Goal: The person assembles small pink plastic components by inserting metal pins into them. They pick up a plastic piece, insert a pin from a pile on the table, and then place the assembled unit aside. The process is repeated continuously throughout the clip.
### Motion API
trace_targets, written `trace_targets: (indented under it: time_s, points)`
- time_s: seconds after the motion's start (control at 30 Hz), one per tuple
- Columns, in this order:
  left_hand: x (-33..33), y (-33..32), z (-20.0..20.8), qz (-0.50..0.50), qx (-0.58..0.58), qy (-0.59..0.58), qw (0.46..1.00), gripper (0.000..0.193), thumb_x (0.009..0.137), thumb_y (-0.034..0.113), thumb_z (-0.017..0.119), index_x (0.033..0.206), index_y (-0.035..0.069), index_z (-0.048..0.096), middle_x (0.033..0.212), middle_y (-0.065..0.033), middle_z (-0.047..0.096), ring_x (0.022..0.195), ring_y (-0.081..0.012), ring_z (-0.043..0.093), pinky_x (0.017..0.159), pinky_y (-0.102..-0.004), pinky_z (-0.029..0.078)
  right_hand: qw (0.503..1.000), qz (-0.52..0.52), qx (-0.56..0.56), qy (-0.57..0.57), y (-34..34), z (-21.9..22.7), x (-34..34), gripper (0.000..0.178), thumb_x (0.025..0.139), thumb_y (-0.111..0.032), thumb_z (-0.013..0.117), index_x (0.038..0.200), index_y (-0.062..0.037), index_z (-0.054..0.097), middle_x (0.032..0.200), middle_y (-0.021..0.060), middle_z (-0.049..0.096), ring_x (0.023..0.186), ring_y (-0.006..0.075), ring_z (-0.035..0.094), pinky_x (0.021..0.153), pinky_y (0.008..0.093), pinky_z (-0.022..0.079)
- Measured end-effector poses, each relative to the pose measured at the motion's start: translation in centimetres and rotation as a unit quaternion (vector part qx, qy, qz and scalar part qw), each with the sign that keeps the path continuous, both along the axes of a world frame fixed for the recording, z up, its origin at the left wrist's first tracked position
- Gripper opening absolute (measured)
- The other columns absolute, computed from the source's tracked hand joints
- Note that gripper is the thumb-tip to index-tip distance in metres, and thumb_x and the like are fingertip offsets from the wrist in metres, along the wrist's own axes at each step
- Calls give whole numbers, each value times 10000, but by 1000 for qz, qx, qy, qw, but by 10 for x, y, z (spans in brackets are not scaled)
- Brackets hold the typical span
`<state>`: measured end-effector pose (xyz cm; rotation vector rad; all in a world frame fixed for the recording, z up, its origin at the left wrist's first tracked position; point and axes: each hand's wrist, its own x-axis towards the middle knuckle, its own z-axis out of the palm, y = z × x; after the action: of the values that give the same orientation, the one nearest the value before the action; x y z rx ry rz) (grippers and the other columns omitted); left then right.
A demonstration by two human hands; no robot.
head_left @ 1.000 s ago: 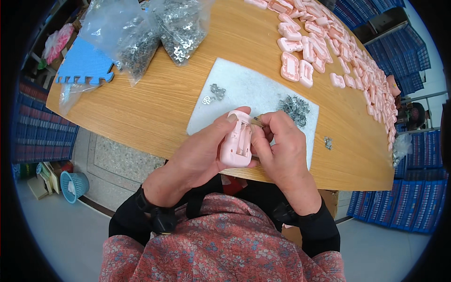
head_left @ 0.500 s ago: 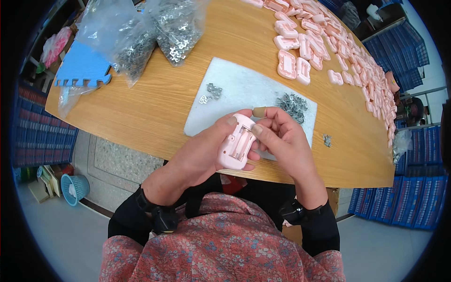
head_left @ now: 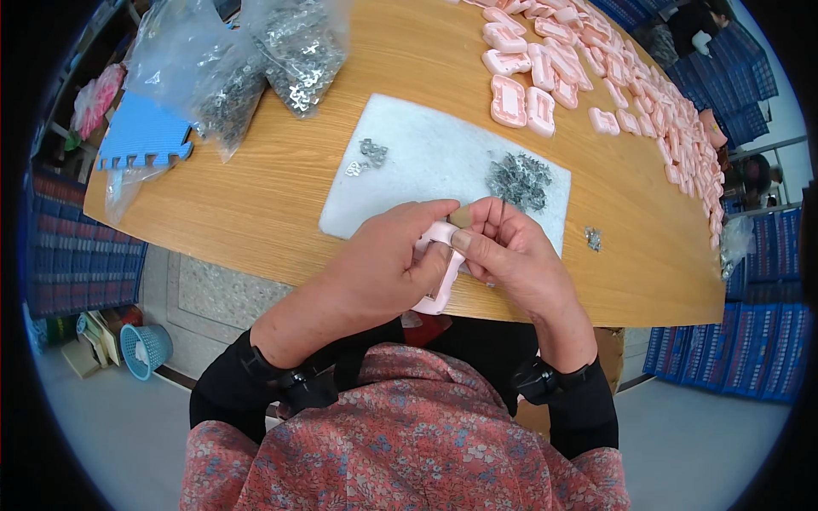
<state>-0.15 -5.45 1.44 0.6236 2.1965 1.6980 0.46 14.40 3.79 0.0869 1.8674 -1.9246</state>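
Over the front edge of the table, my left hand [head_left: 396, 251] is wrapped round a pink plastic battery casing [head_left: 440, 304], its thumb pressed into the battery slot. The casing is tilted and partly covered by my fingers. My right hand [head_left: 515, 251] closes on the casing's upper right edge, thumb on top. A tan wrap [head_left: 461, 215] covers the tip of its index finger. Whether a small metal part is also between those fingers, I cannot tell. Just beyond my hands lies a white foam mat [head_left: 426, 140] bearing a larger pile of metal contacts [head_left: 520, 181] and a smaller cluster [head_left: 372, 153].
Many pink casings [head_left: 509, 100] spread over the far right of the wooden table [head_left: 256, 213]. Clear bags of metal parts [head_left: 298, 64] stand at the far left beside a blue foam tile [head_left: 145, 128]. A small metal cluster [head_left: 592, 238] lies right of the mat.
My left thumb has moved from the casing's upper rim down into its battery slot. The casing has turned a little and is more covered. The whole view has shifted slightly.
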Motion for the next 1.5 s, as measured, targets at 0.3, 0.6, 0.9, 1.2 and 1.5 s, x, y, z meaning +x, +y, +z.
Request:
trace_targets:
  time_s: [0.3, 0.6, 0.9, 1.2, 1.5]
  points:
    - [-4, 15, -8, 20, 58, -110, 992, 255, 993, 193, 462, 1147, 7, 545, 925, -94, 591, 771, -193, 590, 659, -330, 481, 998, -47, -28, 44, 7, 6, 8, 204, 951, -126, 644, 1108, -23, 566, 831, -19, 607, 681, 26, 505, 609, 183, 414]
    - [-9, 7, -17, -90, 410, -522, 743, 337, 1031, 277, 366, 1185, 24, 525, 875, -31, 530, 610, -86, 417, 484, -215, 310, 990, -32, 24, 134, 11, -11, 13, 252, 902, -89, 705, 1123, -26, 603, 800, -67, 531, 688, 6, 462, 599, 173, 383]
    - [-5, 14, -17, -134, 418, -583, 684, 333, 1006, 264, 362, 1177, 20, 512, 892, -66, 528, 625, -108, 428, 449, -209, 300, 998, -13, 11, 63, 22, -9, 8, 144, 887, -124, 723, 944, -6, 662, 714, -85, 519, 665, 5, 452, 627, 180, 416]
    - [2, 29, -19, -177, 447, -617, 623, 343, 1007, 269, 344, 1218, 41, 488, 963, -111, 508, 617, -120, 438, 448, -209, 356, 996, 7, 37, 77, 37, -13, 17, 150, 906, -94, 704, 1019, -7, 657, 805, -46, 613, 720, 10, 535, 634, 178, 446]
    - [10, 43, -19, -210, 448, -651, 576, 338, 1012, 279, 361, 1211, 38, 489, 938, -102, 480, 588, -117, 427, 414, -213, 341, 995, -25, -39, 91, 52, -16, 35, 206, 902, -104, 714, 1071, 2, 662, 876, -13, 656, 788, 31, 586, 696, 191, 485]
